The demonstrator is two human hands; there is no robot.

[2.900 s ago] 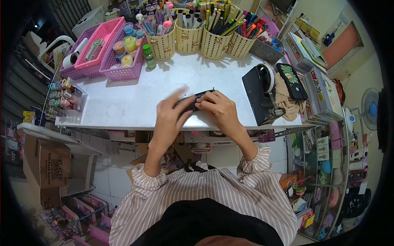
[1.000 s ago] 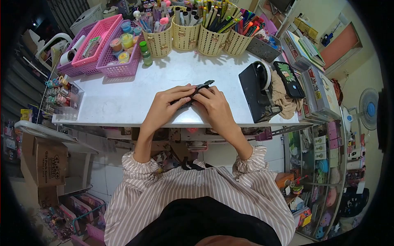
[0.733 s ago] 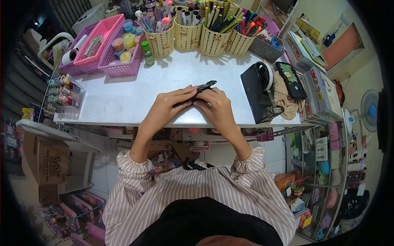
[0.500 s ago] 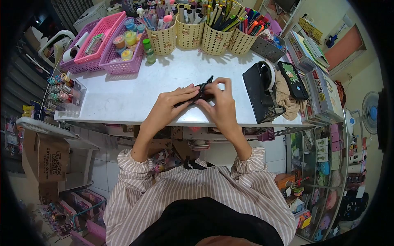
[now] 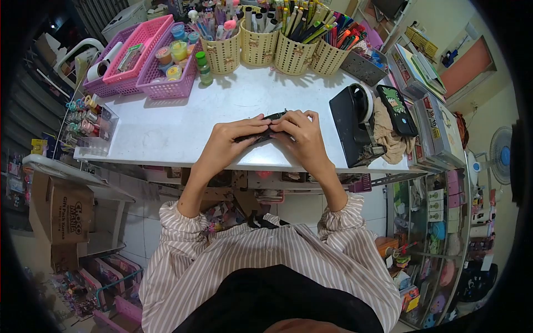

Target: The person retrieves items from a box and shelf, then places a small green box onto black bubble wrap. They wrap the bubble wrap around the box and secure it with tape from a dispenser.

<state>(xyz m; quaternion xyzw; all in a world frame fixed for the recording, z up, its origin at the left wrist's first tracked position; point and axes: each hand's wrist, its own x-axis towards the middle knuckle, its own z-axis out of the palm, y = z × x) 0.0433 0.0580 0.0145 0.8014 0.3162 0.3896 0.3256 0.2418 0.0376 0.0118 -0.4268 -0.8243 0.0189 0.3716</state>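
Note:
A small, dark, glossy black object [image 5: 275, 116] lies low over the white table between my two hands, largely covered by fingers; its kind cannot be made out. My left hand [image 5: 229, 140] rests across its left part, fingers laid over the top and thumb along the near side. From the right, my right hand [image 5: 302, 135] presses bent fingers onto its middle and far end. Both hands are closed about it near the table's front edge.
Beyond the hands stand cream baskets of pens and markers [image 5: 293, 55], a green-capped bottle [image 5: 204, 72] and purple baskets with small jars [image 5: 166, 87]. A black tape dispenser [image 5: 347, 130], a beige cloth [image 5: 386, 136] and a phone [image 5: 397, 108] lie at right. An acrylic rack [image 5: 100, 130] stands left.
My right hand has lowered and flattened over the black object, its fingers now covering more of the raised far end. My left hand stays nearly in place.

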